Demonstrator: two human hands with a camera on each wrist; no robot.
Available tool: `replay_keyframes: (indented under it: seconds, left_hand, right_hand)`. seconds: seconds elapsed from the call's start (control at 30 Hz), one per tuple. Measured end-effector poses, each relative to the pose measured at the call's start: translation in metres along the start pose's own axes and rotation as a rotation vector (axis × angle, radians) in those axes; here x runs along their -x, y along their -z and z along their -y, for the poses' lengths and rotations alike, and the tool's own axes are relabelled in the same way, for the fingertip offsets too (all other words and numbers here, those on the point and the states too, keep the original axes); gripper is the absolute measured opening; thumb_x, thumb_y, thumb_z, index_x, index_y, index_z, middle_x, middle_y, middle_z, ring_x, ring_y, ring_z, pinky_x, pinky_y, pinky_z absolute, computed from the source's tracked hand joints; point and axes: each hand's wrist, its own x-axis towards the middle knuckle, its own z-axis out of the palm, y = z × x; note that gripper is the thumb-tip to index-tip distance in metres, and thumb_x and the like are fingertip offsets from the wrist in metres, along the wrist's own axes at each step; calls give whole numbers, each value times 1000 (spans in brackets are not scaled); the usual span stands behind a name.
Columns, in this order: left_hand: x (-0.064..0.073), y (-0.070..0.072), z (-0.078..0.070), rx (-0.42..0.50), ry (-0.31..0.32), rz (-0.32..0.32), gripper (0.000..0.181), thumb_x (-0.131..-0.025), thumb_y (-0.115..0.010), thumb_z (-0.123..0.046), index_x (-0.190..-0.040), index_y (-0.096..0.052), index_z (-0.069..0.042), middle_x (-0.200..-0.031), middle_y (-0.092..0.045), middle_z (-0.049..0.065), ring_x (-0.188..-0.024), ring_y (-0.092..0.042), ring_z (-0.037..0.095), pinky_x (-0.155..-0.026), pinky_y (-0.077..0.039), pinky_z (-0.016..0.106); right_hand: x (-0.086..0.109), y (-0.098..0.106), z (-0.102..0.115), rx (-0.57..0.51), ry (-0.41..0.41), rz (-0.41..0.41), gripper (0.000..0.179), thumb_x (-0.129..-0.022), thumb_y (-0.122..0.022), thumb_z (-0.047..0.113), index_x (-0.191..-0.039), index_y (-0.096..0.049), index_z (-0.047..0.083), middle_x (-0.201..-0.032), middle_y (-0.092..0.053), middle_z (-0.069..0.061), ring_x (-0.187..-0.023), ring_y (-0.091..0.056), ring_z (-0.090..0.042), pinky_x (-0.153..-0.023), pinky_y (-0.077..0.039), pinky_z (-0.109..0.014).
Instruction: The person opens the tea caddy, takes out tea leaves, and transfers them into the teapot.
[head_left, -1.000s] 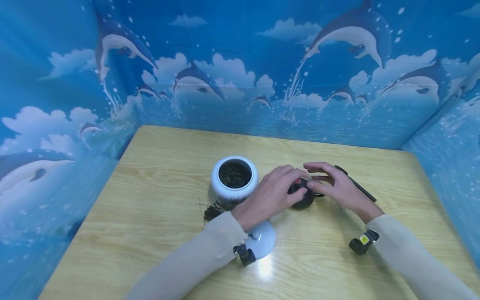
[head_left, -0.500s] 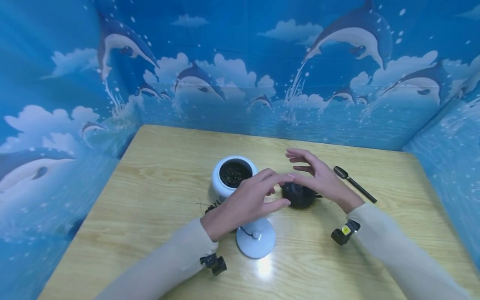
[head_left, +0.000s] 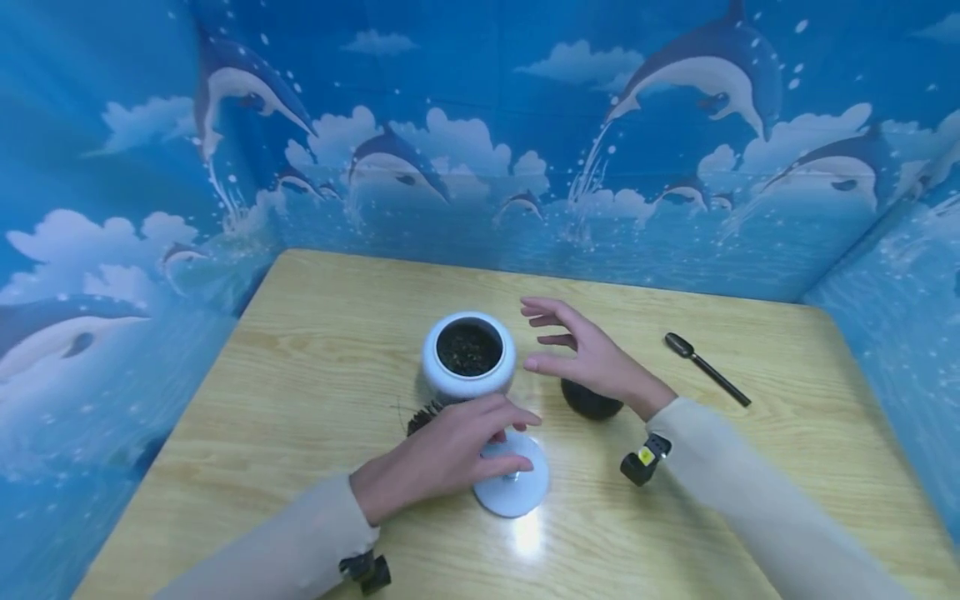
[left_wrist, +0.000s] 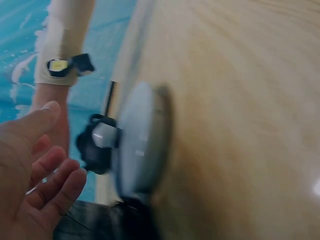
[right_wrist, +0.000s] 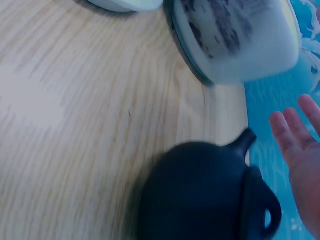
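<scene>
My left hand point(head_left: 450, 446) hovers over the pale round lid point(head_left: 510, 497), its fingers loosely bent and holding nothing. In the left wrist view the lid point(left_wrist: 136, 145) appears beyond the fingertips. To the right, my right hand point(head_left: 588, 354) is above the black teapot point(head_left: 591, 403) and hides much of it, fingers spread toward the white jar point(head_left: 468, 385). Dark dried leaves, like tea, fill part of the jar. The right wrist view has the teapot point(right_wrist: 195, 195) upright on the table, spout and lid loop showing, apart from the hand.
A black scoop point(head_left: 708, 369) lies on the wooden table point(head_left: 337, 333) at the right. Partly behind my left hand, a dark bristly object point(head_left: 424, 417) sits before the jar. A blue dolphin-print cloth point(head_left: 480, 225) encloses the table's back and sides.
Both hands have come away from the teapot's top. My left hand has moved left and nearer, over the lid; my right hand has shifted left toward the jar. The scoop is uncovered.
</scene>
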Motion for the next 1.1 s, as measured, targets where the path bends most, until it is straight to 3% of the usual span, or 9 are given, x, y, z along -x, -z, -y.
replay_keyframes:
  seconds: [0.13,0.27,0.43,0.77,1.1]
  left_hand:
    - [13,-8,12,-5,4,30,44,-100,-80,-44,-136,-73,-19,-124,-74,-7,-109,-69,5,-94,-60,21]
    - [23,-13,25,-36,-69,25,42,-97,-82,-43,-131,-75,-18,-125,-76,-5,-117,-70,8,-104,-59,26]
    - [28,-19,35,-99,-149,6,39,-97,-83,-43,-129,-76,-21,-129,-75,-4,-125,-67,12,-113,-56,31]
    - [25,-31,35,-154,-171,-5,35,-99,-78,-46,-126,-78,-24,-119,-71,-8,-109,-65,4,-99,-59,21]
    - [23,-35,37,-158,-202,-33,23,-102,-74,-44,-115,-78,-24,-110,-70,-12,-104,-65,3,-97,-58,19]
  right_hand:
    - [-7,-10,0,9,9,36,86,-100,-82,35,-171,-34,28,-172,-40,-11,-157,-42,-37,-126,-44,-60]
    - [-12,-19,0,-7,7,75,95,-96,-86,39,-173,-30,26,-176,-34,-12,-158,-41,-36,-127,-44,-60]
    - [-17,-27,1,-16,-7,99,101,-93,-89,37,-173,-28,27,-177,-32,-2,-159,-40,-31,-128,-44,-54]
    - [-22,-34,-2,38,-28,103,105,-90,-92,39,-173,-28,31,-178,-30,3,-159,-40,-29,-127,-45,-55]
    - [-21,-35,-1,51,-36,95,104,-90,-92,39,-173,-30,30,-177,-31,2,-158,-41,-29,-125,-47,-55]
